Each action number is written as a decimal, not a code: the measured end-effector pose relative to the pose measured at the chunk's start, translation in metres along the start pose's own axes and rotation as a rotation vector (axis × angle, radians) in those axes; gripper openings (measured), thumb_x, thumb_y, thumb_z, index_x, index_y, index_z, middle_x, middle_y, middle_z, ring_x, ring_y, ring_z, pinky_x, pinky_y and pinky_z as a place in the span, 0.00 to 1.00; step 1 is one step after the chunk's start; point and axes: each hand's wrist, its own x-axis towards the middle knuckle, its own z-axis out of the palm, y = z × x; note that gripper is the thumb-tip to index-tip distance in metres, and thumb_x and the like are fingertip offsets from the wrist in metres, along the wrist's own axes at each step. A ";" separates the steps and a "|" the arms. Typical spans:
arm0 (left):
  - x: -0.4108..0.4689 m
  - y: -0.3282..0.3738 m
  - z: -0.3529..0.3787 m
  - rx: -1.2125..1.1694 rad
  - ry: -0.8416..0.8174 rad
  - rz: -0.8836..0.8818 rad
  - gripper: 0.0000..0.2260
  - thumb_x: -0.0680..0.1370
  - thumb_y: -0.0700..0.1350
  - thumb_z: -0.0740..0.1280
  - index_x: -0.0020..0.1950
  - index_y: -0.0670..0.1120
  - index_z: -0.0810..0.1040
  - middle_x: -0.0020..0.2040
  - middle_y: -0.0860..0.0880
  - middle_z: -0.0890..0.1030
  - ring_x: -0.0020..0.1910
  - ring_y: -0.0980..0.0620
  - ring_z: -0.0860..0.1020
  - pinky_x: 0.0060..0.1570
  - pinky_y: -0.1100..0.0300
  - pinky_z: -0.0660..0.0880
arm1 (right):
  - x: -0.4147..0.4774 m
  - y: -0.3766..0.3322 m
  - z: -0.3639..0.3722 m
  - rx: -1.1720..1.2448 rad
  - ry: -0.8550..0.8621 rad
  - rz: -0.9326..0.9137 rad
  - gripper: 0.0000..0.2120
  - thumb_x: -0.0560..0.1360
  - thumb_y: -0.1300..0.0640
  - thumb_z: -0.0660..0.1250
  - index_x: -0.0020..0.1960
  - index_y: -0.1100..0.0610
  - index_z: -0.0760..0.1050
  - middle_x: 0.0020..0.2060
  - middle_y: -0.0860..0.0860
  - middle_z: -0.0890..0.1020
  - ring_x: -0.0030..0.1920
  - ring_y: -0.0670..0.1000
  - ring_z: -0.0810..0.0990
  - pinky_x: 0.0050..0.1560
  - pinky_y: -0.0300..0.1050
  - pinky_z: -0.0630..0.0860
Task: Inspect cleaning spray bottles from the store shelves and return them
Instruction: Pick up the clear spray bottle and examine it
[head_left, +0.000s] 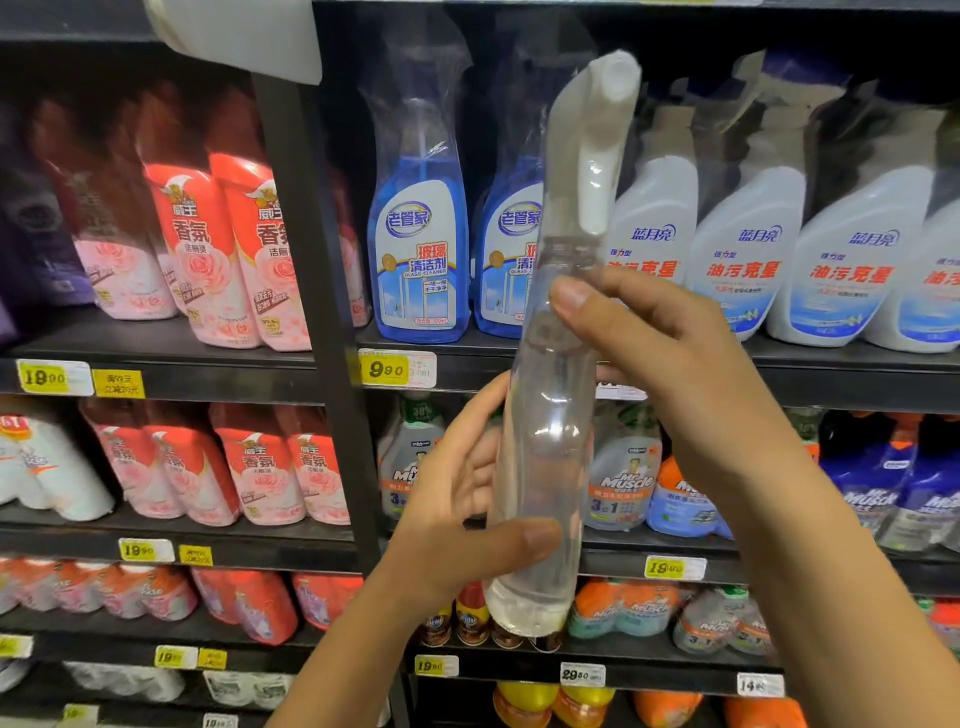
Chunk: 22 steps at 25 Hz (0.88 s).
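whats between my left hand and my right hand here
The middle of the clear spray bottle, in the head view: the left hand grips its lower body, the right hand its neck below the white trigger.

Clear glossy plastic spray bottle (545, 415), matt white trigger (597, 171).

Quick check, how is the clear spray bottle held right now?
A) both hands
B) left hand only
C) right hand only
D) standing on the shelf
A: the left hand grips the clear spray bottle low on its body and the right hand holds it near the neck.
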 end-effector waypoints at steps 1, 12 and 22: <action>0.000 0.000 -0.001 0.023 -0.001 0.001 0.44 0.64 0.58 0.76 0.75 0.50 0.62 0.68 0.56 0.75 0.66 0.55 0.74 0.56 0.64 0.74 | 0.001 0.000 0.000 0.012 0.004 0.010 0.17 0.69 0.43 0.68 0.51 0.53 0.81 0.37 0.46 0.85 0.41 0.41 0.83 0.45 0.36 0.78; 0.004 -0.007 0.016 -0.132 -0.070 -0.069 0.44 0.63 0.57 0.77 0.75 0.49 0.60 0.63 0.58 0.78 0.62 0.56 0.77 0.53 0.65 0.75 | -0.012 0.024 -0.026 0.207 -0.172 0.088 0.23 0.68 0.59 0.70 0.62 0.58 0.76 0.51 0.52 0.84 0.52 0.50 0.83 0.50 0.40 0.77; 0.033 -0.037 0.103 -0.340 -0.329 -0.312 0.09 0.74 0.49 0.69 0.53 0.52 0.82 0.46 0.56 0.84 0.54 0.56 0.82 0.39 0.74 0.75 | -0.071 0.047 -0.070 0.442 0.542 0.098 0.08 0.69 0.56 0.69 0.48 0.56 0.76 0.34 0.50 0.80 0.32 0.47 0.79 0.34 0.40 0.77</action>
